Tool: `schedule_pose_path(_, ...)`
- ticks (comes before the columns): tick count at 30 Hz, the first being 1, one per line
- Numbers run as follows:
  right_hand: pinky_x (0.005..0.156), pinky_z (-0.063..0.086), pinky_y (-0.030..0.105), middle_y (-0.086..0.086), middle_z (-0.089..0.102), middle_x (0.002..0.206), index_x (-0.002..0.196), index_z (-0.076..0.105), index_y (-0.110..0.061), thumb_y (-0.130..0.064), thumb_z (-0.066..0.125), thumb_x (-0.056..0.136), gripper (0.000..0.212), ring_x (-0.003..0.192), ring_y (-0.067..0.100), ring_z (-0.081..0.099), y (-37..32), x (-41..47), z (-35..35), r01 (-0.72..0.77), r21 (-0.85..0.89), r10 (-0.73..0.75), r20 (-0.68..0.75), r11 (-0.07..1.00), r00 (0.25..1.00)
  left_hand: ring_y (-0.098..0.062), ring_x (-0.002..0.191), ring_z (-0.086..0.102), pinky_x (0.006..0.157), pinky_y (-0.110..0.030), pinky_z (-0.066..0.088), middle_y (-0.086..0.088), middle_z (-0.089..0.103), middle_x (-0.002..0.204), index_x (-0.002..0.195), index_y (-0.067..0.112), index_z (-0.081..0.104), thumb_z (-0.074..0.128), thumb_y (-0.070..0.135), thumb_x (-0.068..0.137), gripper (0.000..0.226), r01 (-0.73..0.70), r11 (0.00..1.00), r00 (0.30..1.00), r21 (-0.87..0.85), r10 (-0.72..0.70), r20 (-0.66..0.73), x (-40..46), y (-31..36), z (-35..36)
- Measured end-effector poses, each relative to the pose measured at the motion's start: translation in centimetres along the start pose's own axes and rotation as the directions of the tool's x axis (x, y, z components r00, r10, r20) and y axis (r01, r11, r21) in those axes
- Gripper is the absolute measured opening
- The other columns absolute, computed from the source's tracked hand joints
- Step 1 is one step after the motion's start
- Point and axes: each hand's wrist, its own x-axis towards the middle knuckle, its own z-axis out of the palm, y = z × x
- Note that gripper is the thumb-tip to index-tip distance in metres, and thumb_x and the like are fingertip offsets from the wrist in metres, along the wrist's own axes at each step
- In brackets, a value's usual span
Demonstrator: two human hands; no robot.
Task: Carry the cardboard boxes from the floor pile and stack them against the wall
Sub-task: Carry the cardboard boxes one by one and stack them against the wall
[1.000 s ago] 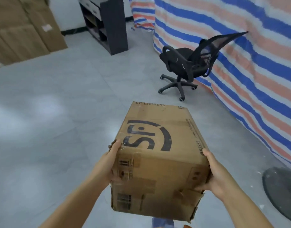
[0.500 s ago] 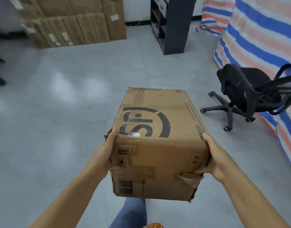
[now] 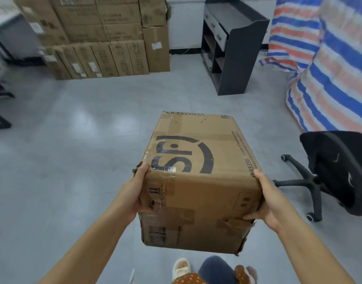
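Observation:
A brown cardboard box (image 3: 198, 173) with a black SF Express logo is held in the air in front of me, its near lower corner torn. My left hand (image 3: 135, 191) grips its left side, thumb on the top edge. My right hand (image 3: 266, 199) grips its right side, fingers curled round the near face. Far ahead, a stack of cardboard boxes (image 3: 98, 37) stands against the white wall.
A dark shelf unit (image 3: 231, 48) stands against the wall at the back right. A striped tarpaulin (image 3: 335, 68) covers a heap on the right. A black office chair (image 3: 335, 171) lies tipped at my right. Grey tiled floor (image 3: 73, 140) stretches ahead. My legs and slippers show below.
The view has swung left with the box in both hands. The wall stack and shelf unit have come into the centre and nearer, and the chair has slid to the right edge.

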Motion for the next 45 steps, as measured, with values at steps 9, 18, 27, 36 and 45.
schedule_pose_path(9,0.071,0.051,0.066,0.002,0.060,0.115,0.102,0.058,-0.041,-0.055,0.051,0.090,0.020,0.104,0.030,0.058,-12.0,13.3,6.0,0.040,-0.045,-0.038,0.058,0.998,0.998,-0.019,0.074,0.069,0.054,-0.048,0.057,0.002,0.074,0.072,0.103,0.022,0.063,0.054,0.066,0.080,0.050,-0.057,0.997,0.998,-0.048,0.055,-0.035,12.6,10.3,3.2)
schedule_pose_path(18,0.079,0.048,0.069,0.001,0.058,0.111,0.110,0.054,-0.035,-0.054,0.050,0.090,0.027,0.104,0.031,0.057,-26.5,27.2,11.2,0.076,-0.120,-0.066,0.082,0.990,0.994,-0.023,0.076,0.068,0.055,-0.051,0.057,0.004,0.073,0.069,0.092,0.026,0.067,0.056,0.066,0.079,0.043,-0.086,0.991,0.992,-0.102,0.076,-0.099,25.7,21.5,9.0)
schedule_pose_path(27,0.075,0.051,0.067,0.006,0.054,0.126,0.121,0.050,-0.038,-0.056,0.049,0.090,0.036,0.114,0.035,0.052,-37.1,39.9,18.7,0.070,-0.184,-0.048,0.123,0.980,0.991,-0.024,0.089,0.066,0.061,-0.056,0.057,0.003,0.074,0.074,0.098,0.026,0.068,0.059,0.067,0.077,0.047,-0.069,0.988,0.982,-0.137,0.043,-0.184,38.5,31.0,10.8)
schedule_pose_path(36,0.065,0.055,0.058,0.007,0.055,0.124,0.122,0.050,-0.035,-0.058,0.049,0.089,0.040,0.111,0.035,0.052,-47.5,53.1,29.9,0.047,-0.171,-0.029,0.109,0.984,0.994,-0.023,0.089,0.066,0.064,-0.053,0.059,0.002,0.074,0.075,0.100,0.027,0.068,0.055,0.070,0.078,0.050,-0.057,0.995,0.987,-0.082,0.044,-0.154,55.1,44.2,9.6)
schedule_pose_path(45,0.064,0.055,0.055,0.002,0.059,0.111,0.110,0.052,-0.038,-0.056,0.049,0.090,0.027,0.098,0.028,0.056,-58.9,64.1,38.7,0.089,-0.118,-0.077,0.104,0.989,0.992,-0.023,0.091,0.064,0.065,-0.055,0.058,-0.001,0.075,0.081,0.096,0.033,0.069,0.053,0.070,0.078,0.044,-0.095,0.994,0.987,-0.055,0.087,-0.132,69.0,57.5,10.4)
